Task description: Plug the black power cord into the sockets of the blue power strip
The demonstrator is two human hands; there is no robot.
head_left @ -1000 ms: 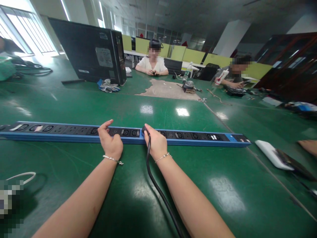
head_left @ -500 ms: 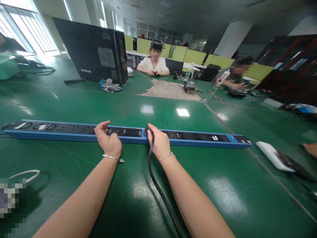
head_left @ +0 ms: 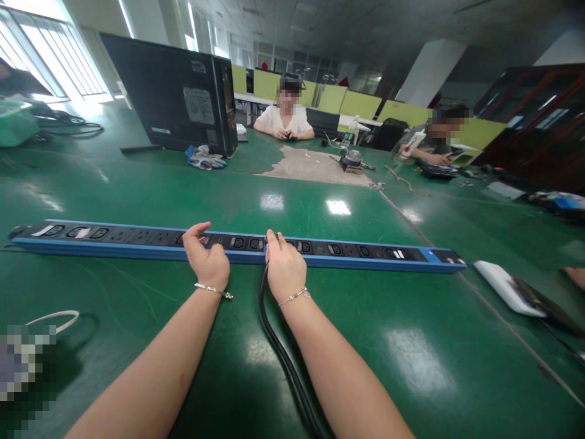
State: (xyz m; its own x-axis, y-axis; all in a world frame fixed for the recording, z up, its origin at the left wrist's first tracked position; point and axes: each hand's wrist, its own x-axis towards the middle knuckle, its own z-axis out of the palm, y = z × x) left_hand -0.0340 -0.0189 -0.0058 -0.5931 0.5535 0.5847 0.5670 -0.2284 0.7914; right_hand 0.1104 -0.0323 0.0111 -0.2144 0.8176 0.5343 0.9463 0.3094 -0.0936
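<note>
A long blue power strip (head_left: 365, 264) with black sockets lies across the green table (head_left: 150, 317). Near its middle, my right hand (head_left: 286, 268) is closed over the end of a thick black cable (head_left: 278, 344); the plug is mostly hidden under the fingers. The cable runs down toward the bottom edge. My left hand (head_left: 205, 259) rests at the strip just left of there, index finger and thumb apart, the other fingers curled, with nothing visible in it.
A black computer case (head_left: 173, 97) stands at the back left, with gloves (head_left: 205, 158) beside it. Two people sit across the table. A white device (head_left: 507, 286) lies right of the strip. A round motor-like part (head_left: 351, 160) sits at the back.
My right hand has turned over the cable end and shifted slightly left, covering the plug that showed before. The cable has swung left. My left hand keeps its pose on the strip.
</note>
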